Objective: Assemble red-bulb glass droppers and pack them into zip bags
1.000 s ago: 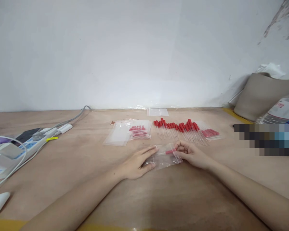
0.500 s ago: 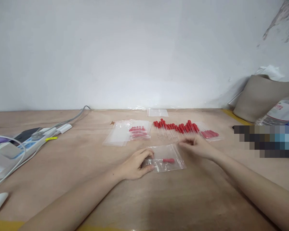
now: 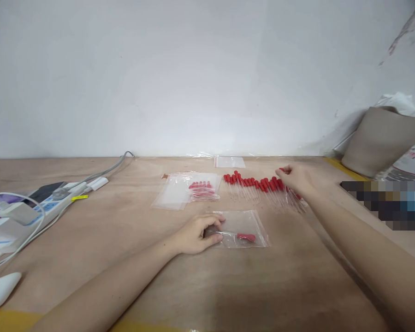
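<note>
My left hand (image 3: 202, 234) lies on the table with its thumb and fingers curled on the closed end of a clear zip bag (image 3: 230, 222). Inside that flat bag is one dropper (image 3: 246, 237) with a red rubber bulb and a clear stem. Farther back, a row of loose red-bulbed droppers (image 3: 252, 183) points its stems toward me. At the right end of this row my right hand (image 3: 292, 177) pinches the red bulb of a dropper (image 3: 281, 169); the hand and forearm cover part of what lies there.
Left of the row, bagged droppers (image 3: 204, 191) rest beside several flat zip bags (image 3: 173, 193). Another small bag (image 3: 230, 162) is near the wall. A power strip (image 3: 51, 205) with cables and a white mouse (image 3: 2, 291) stand left. A grey-brown container (image 3: 376, 138) is at the right.
My right hand has moved from beside the bag's opening, back and right to the row's end, and now pinches a dropper's bulb. My left hand stays on the bag.
</note>
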Demonstrator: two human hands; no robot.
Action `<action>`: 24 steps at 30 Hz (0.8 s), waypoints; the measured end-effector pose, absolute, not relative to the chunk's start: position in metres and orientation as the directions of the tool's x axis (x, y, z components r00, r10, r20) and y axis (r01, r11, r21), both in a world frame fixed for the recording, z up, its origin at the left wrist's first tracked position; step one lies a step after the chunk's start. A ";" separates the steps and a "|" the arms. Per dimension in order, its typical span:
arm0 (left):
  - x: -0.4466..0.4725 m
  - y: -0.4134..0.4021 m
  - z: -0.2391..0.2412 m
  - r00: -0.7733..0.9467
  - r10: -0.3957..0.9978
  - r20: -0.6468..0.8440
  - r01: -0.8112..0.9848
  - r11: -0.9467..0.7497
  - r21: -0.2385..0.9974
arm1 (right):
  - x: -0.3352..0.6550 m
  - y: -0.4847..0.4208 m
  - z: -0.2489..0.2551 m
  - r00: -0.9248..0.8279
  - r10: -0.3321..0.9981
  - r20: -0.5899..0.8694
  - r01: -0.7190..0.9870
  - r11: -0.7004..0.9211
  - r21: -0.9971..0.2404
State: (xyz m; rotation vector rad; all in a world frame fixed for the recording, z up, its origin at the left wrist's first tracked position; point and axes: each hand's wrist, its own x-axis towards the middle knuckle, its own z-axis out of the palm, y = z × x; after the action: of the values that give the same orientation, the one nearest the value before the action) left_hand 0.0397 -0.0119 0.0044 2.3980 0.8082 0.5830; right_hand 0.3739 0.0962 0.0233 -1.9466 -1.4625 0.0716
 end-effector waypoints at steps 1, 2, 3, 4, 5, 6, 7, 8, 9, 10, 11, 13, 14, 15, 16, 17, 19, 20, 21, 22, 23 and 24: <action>0.040 -0.012 0.005 0.729 0.646 0.227 0.413 -0.679 0.606 | 0.375 0.090 0.026 0.371 0.841 0.395 0.804 -0.078 -0.590; 0.040 -0.012 0.005 0.729 0.644 0.231 0.412 -0.682 0.604 | 0.375 0.083 0.028 0.376 0.818 0.436 0.773 -0.018 -0.634; 0.040 -0.012 0.005 0.727 0.647 0.229 0.416 -0.680 0.604 | 0.373 0.075 0.029 0.381 0.798 0.468 0.731 0.050 -0.680; 0.041 -0.012 0.005 0.722 0.656 0.219 0.426 -0.671 0.607 | 0.370 0.065 0.029 0.383 0.784 0.488 0.676 0.122 -0.726; 0.041 -0.013 0.005 0.715 0.668 0.207 0.439 -0.659 0.610 | 0.366 0.056 0.027 0.387 0.781 0.491 0.605 0.187 -0.774; 0.041 -0.013 0.005 0.708 0.678 0.195 0.452 -0.648 0.613 | 0.359 0.046 0.024 0.384 0.789 0.479 0.519 0.245 -0.819; 0.041 -0.013 0.005 0.704 0.685 0.186 0.461 -0.640 0.615 | 0.352 0.036 0.020 0.382 0.811 0.442 0.412 0.279 -0.868; 0.041 -0.014 0.005 0.704 0.686 0.182 0.464 -0.639 0.614 | 0.345 0.027 0.015 0.378 0.837 0.396 0.301 0.293 -0.907; 0.041 -0.014 0.005 0.707 0.683 0.184 0.461 -0.643 0.612 | 0.337 0.019 0.011 0.361 0.860 0.361 0.219 0.299 -0.929; 0.041 -0.014 0.005 0.712 0.677 0.188 0.457 -0.649 0.609 | 0.331 0.013 0.006 0.348 0.878 0.329 0.151 0.294 -0.944; 0.041 -0.014 0.005 0.715 0.673 0.190 0.453 -0.652 0.608 | 0.325 0.008 0.002 0.339 0.893 0.295 0.100 0.278 -0.955; 0.041 -0.014 0.006 0.717 0.672 0.185 0.452 -0.650 0.611 | 0.318 0.002 -0.004 0.345 0.912 0.221 0.024 0.227 -0.974; 0.041 -0.014 0.006 0.715 0.673 0.186 0.452 -0.649 0.612 | 0.317 0.001 -0.006 0.358 0.917 0.179 -0.013 0.196 -0.980; 0.041 -0.015 0.006 0.714 0.674 0.188 0.451 -0.649 0.613 | 0.316 0.000 -0.009 0.370 0.919 0.133 -0.056 0.165 -0.985; 0.041 -0.015 0.006 0.713 0.674 0.193 0.449 -0.650 0.613 | 0.316 -0.001 -0.010 0.374 0.923 0.086 -0.103 0.133 -0.986; 0.041 -0.015 0.006 0.714 0.672 0.197 0.447 -0.653 0.611 | 0.316 -0.002 -0.012 0.367 0.929 0.039 -0.154 0.103 -0.983; 0.041 -0.015 0.005 0.715 0.668 0.206 0.447 -0.664 0.599 | 0.316 -0.005 -0.014 0.321 0.946 -0.040 -0.249 0.043 -0.968; 0.041 -0.015 0.005 0.714 0.669 0.206 0.454 -0.667 0.590 | 0.315 -0.007 -0.015 0.291 0.954 -0.070 -0.286 0.017 -0.958; 0.041 -0.015 0.005 0.712 0.672 0.203 0.466 -0.668 0.580 | 0.314 -0.009 -0.015 0.254 0.963 -0.092 -0.313 -0.008 -0.950; 0.041 -0.015 0.005 0.710 0.675 0.200 0.476 -0.670 0.570 | 0.312 -0.012 -0.015 0.209 0.972 -0.111 -0.326 -0.038 -0.945; 0.041 -0.015 0.005 0.708 0.677 0.199 0.483 -0.671 0.562 | 0.311 -0.015 -0.015 0.152 0.980 -0.127 -0.321 -0.072 -0.944; 0.041 -0.015 0.005 0.708 0.678 0.199 0.488 -0.673 0.556 | 0.309 -0.017 -0.015 0.087 0.987 -0.136 -0.293 -0.105 -0.950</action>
State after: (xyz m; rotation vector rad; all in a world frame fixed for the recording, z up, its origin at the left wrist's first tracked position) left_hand 0.0410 -0.0152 0.0047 2.4452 0.8944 0.5441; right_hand 0.3093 -0.0175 -0.0152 -1.1252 -0.8556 1.3416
